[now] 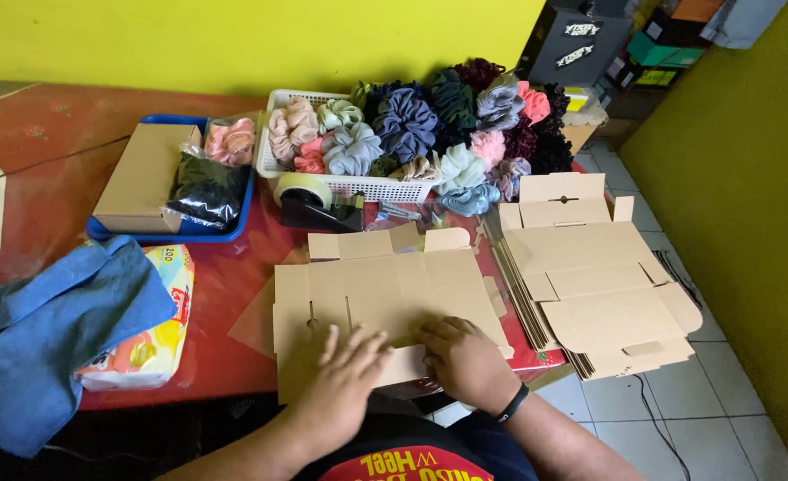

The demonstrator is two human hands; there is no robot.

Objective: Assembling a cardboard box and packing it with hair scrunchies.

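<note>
Red table (46, 178): we are pressing both open hands, left hand (345, 374) and right hand (465, 356), flat on light, stiff cardboard blank (385, 285); best gripped at its edges.

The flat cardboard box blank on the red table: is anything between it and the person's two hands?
Nothing visible. The left hand and the right hand both lie directly on the flat cardboard box blank, at its near edge. The tape dispenser stands behind it, apart.
</note>
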